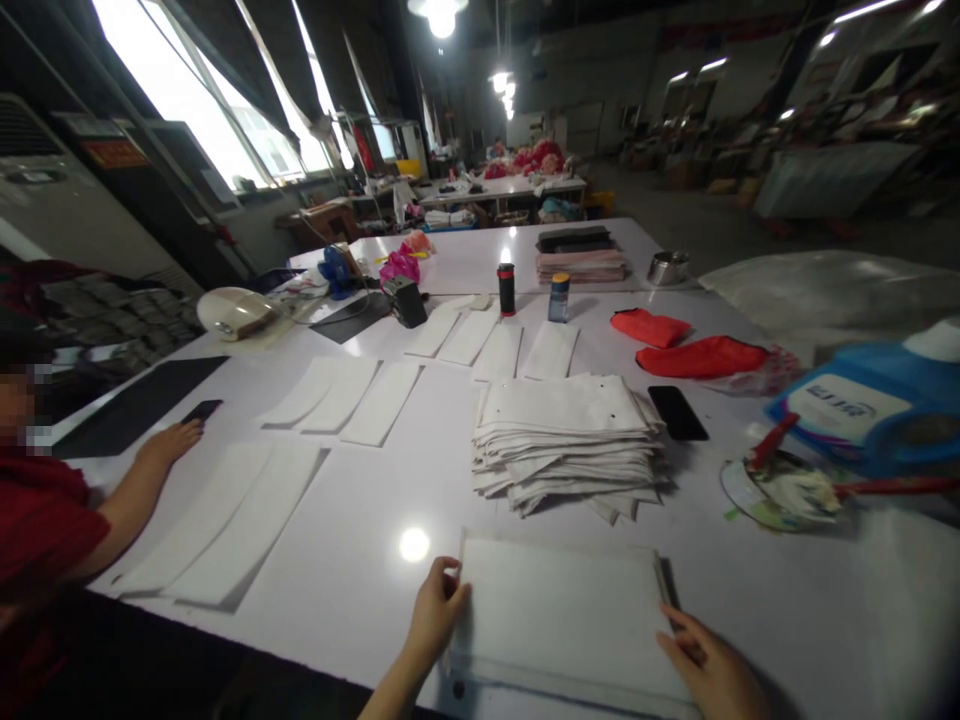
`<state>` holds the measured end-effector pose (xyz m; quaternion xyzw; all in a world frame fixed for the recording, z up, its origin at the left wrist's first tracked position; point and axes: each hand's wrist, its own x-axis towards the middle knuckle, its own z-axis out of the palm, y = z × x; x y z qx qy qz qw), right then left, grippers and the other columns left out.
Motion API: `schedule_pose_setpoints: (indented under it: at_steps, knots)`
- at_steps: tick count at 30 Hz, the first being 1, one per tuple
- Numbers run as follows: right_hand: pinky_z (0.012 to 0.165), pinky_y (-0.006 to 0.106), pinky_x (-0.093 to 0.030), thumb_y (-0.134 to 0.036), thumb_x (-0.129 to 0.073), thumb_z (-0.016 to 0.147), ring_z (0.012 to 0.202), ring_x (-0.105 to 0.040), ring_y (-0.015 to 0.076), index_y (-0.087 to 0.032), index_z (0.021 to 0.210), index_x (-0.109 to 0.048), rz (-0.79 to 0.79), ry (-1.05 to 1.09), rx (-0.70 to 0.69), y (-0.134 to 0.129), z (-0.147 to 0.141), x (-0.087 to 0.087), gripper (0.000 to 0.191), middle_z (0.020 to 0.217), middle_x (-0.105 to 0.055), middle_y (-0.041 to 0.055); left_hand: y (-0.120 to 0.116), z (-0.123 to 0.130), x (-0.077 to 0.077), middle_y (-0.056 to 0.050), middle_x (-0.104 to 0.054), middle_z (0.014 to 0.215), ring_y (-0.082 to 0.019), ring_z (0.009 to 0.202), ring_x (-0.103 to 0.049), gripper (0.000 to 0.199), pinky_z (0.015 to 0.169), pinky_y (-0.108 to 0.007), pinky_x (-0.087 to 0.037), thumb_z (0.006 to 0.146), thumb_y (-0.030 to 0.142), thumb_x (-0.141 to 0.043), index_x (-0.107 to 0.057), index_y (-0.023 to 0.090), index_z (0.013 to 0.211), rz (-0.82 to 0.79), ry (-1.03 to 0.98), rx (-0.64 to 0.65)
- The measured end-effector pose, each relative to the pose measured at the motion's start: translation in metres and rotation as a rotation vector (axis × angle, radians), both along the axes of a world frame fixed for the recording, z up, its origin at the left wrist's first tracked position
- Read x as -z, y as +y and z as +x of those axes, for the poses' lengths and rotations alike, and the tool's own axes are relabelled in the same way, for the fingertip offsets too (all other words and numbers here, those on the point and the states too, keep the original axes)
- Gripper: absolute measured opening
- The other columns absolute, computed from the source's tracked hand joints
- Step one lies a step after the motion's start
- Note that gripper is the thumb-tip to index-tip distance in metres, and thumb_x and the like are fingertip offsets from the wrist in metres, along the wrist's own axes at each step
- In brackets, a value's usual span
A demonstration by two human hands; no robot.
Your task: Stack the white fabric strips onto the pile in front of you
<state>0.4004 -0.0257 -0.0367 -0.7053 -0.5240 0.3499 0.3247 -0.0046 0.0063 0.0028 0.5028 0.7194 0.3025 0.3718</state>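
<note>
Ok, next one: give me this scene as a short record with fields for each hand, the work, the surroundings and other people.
Left hand: at the white sheet's left edge
Right hand: at its right edge
Grip: firmness unclear for both
Beyond sheet: uneven white pile
Right of pile: black phone, blue jug
Left: white strips on table
Other person: red sleeve, hand at dark phone

No legible txt; blue jug label lettering unclear, blurred.
</note>
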Motion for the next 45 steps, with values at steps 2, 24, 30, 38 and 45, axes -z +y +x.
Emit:
schedule_pose_setpoints:
  at_steps: [2,24,30,38,45]
  knots:
    - [0.062,0.032,-0.049,-0.057,-0.055,0.071,0.065,-0.062,0.0232,-0.025,0.104,-0.062,0.007,-0.029,-0.007,0.0,0.0,-0.001,0.046,0.071,-0.066,0.0001,-0.001,0.001,0.0,0.004,-0.057,0.066,-0.015,0.063,-0.057,0.026,0.064,-0.027,-0.044,0.076,0.029,-0.051,-0.048,0.02,0.1,-0.002,0.035,0.029]
    - [0.103,0.044,-0.033,-0.007,-0.045,0.082,0.131,-0.032,0.0264,-0.03,0.132,-0.051,0.273,-0.909,-0.461,0.023,-0.109,-0.036,0.055,0.143,-0.04,0.0021,-0.023,0.059,0.024,-0.014,-0.025,0.154,-0.037,0.139,-0.025,0.069,0.107,-0.05,-0.027,0.082,0.044,-0.054,-0.03,0.024,0.144,0.549,1.021,0.431]
    - [0.11,0.045,-0.026,-0.047,-0.052,0.089,0.138,-0.018,0.0271,-0.029,0.147,-0.021,0.353,-0.748,-0.701,0.032,-0.121,-0.024,0.068,0.153,-0.015,0.007,-0.016,0.055,0.019,-0.013,-0.009,0.157,-0.037,0.138,-0.028,0.075,0.106,-0.047,-0.031,0.082,0.048,-0.054,-0.022,0.027,0.146,0.532,0.962,0.462]
    - [0.099,0.053,-0.041,-0.051,-0.053,0.085,0.135,-0.018,0.0391,-0.016,0.139,-0.042,0.455,-0.847,-0.405,0.031,-0.046,0.003,0.065,0.151,-0.015,0.0178,-0.012,0.051,0.027,-0.011,-0.015,0.156,-0.036,0.136,-0.032,0.077,0.104,-0.044,-0.035,0.079,0.052,-0.055,-0.024,0.028,0.146,0.584,0.963,0.438]
    - [0.093,0.048,-0.047,-0.042,-0.04,0.091,0.12,-0.049,0.0312,-0.022,0.128,-0.056,0.47,-0.742,-0.347,0.084,-0.033,-0.041,0.045,0.134,-0.05,0.0135,-0.001,0.032,0.056,-0.018,-0.049,0.139,-0.035,0.121,-0.053,0.092,0.092,-0.042,-0.047,0.073,0.071,-0.051,-0.02,0.025,0.146,0.631,1.001,0.479]
